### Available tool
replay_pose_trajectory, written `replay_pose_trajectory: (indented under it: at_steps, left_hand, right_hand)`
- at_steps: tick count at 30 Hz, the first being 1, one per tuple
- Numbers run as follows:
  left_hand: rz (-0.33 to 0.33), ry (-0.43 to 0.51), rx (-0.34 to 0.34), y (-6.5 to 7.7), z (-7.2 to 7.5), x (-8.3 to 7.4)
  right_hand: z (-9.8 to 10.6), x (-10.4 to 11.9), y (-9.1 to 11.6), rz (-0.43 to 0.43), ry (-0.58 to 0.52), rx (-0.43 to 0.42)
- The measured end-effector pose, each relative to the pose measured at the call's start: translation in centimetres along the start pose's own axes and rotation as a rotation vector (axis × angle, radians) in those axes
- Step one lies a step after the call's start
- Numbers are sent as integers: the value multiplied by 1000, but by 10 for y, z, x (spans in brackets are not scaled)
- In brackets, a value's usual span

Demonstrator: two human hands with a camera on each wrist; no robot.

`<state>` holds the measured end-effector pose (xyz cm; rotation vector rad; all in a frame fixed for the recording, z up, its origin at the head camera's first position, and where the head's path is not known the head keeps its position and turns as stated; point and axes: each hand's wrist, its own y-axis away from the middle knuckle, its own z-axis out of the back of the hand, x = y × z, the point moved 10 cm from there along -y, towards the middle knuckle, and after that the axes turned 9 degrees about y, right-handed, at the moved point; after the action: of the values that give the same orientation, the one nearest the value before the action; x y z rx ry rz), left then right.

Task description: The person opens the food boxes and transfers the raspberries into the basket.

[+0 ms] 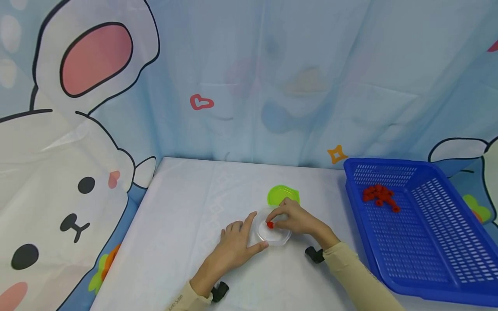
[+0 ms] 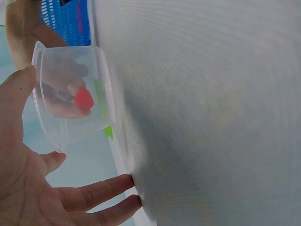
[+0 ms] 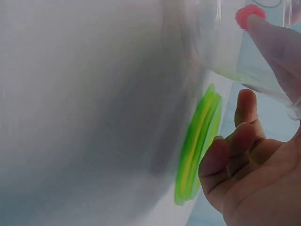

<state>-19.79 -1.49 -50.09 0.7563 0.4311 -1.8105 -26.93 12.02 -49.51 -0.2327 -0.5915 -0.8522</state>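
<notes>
A clear plastic tub (image 1: 277,240) stands on the white-covered table. My left hand (image 1: 232,242) is at its left side, thumb and forefinger spread and touching the rim, with other fingertips resting on the cloth in the left wrist view. Over the tub, my right hand (image 1: 298,219) pinches a small red piece (image 1: 270,225) between thumb and forefinger. Through the tub's wall the red piece (image 2: 84,98) shows inside, above the bottom. Just behind the tub lies a bright green lid (image 1: 278,194), flat on the table; the right hand's other fingers are near it.
A blue perforated basket (image 1: 422,242) stands on the right, with several red pieces (image 1: 379,195) heaped toward its far left. A printed curtain (image 1: 241,129) hangs behind the table. Dark devices are strapped at both wrists.
</notes>
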Motion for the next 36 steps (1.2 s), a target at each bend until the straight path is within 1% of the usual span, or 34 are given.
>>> replay_pose_trajectory:
  at_steps: [3, 7, 10, 16, 19, 23, 26, 28, 31, 34, 36]
  left_hand:
    - [0, 1, 0, 0, 1, 0]
    - [5, -1, 7, 0, 1, 0]
    - [6, 0, 9, 0, 1, 0]
    - [7, 1, 4, 0, 1, -1]
    - [7, 1, 0, 0, 1, -1]
    - [0, 6, -4, 0, 1, -1]
    - [-2, 7, -7, 1, 1, -1]
    - [-4, 10, -10, 1, 1, -1]
    - [-3, 8, -11, 1, 1, -1]
    - [-15, 16, -18, 1, 2, -1]
    - [-19, 19, -22, 2, 2, -1]
  right_hand:
    - [-1, -1, 1, 32, -71, 3]
    - [1, 1, 2, 51, -126, -5]
    - [5, 1, 5, 36, -151, -19]
    - [15, -1, 10, 12, -152, -58]
    - [22, -2, 14, -7, -173, -70]
    - [33, -6, 23, -86, -235, -81]
    - [46, -5, 32, -153, -275, -103]
    - [59, 1, 40, -175, -291, -127]
    - [83, 15, 53, -171, -275, -166]
    - [111, 27, 66, -135, -229, -211]
    - [127, 30, 76, -129, -188, -235]
